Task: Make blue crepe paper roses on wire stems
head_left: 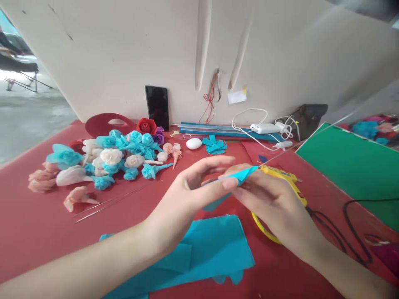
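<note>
A blue piece [247, 174] of thin material is held up above the bench [34, 222], its narrow end pointing right. Both hands are clamped on it, close together: the left hand [199, 185] presses its thumb along the top, and the right hand [272, 193] grips from the other side. A thin rod [307, 142] slants from the pointed tip toward the upper right. Below the hands lies a blue stack [221, 241] of the same-coloured material. A yellow tool [279, 172] sits just beyond the right hand, partly hidden by it. Farther out, blue, white and pink flowers [112, 157] are heaped at left, near a white egg-shaped object [193, 143] and blue strips [214, 145]. A phone [156, 106] leans against the wall [124, 50]; a green board [352, 174] lies at right.
</note>
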The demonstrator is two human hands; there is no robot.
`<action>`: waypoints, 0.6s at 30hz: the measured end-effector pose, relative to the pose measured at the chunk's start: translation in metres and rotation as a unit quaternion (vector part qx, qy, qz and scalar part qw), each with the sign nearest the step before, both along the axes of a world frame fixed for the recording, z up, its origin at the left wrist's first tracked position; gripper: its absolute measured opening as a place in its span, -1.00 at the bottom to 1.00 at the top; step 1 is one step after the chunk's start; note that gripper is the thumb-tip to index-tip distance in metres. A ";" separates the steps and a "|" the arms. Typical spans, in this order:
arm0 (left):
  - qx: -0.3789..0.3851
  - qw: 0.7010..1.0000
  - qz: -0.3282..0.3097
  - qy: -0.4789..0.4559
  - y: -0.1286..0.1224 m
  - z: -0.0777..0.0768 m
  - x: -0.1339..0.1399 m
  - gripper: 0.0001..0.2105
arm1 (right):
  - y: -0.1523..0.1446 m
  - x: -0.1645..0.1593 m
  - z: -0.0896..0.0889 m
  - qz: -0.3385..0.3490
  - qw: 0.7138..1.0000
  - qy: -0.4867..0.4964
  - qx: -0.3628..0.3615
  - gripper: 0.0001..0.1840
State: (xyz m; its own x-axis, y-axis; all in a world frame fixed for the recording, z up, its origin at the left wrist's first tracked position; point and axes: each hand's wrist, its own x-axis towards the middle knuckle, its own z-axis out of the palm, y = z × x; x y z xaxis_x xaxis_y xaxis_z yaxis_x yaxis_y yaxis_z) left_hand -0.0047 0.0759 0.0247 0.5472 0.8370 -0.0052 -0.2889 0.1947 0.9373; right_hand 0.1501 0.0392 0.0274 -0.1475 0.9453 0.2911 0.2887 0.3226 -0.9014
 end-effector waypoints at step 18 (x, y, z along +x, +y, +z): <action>0.025 0.992 -0.110 -0.053 0.005 0.002 -0.006 -0.76 | -0.005 0.008 -0.006 0.221 0.951 0.126 -0.175 -0.67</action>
State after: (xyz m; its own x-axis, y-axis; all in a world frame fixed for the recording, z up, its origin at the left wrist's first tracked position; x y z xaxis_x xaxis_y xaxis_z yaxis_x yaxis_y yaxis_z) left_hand -0.0104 0.0806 0.0271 0.7124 0.6943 0.1017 -0.3428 0.2179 0.9138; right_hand 0.1585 0.0338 0.0213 -0.5196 0.8530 0.0485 -0.0441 0.0299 -0.9986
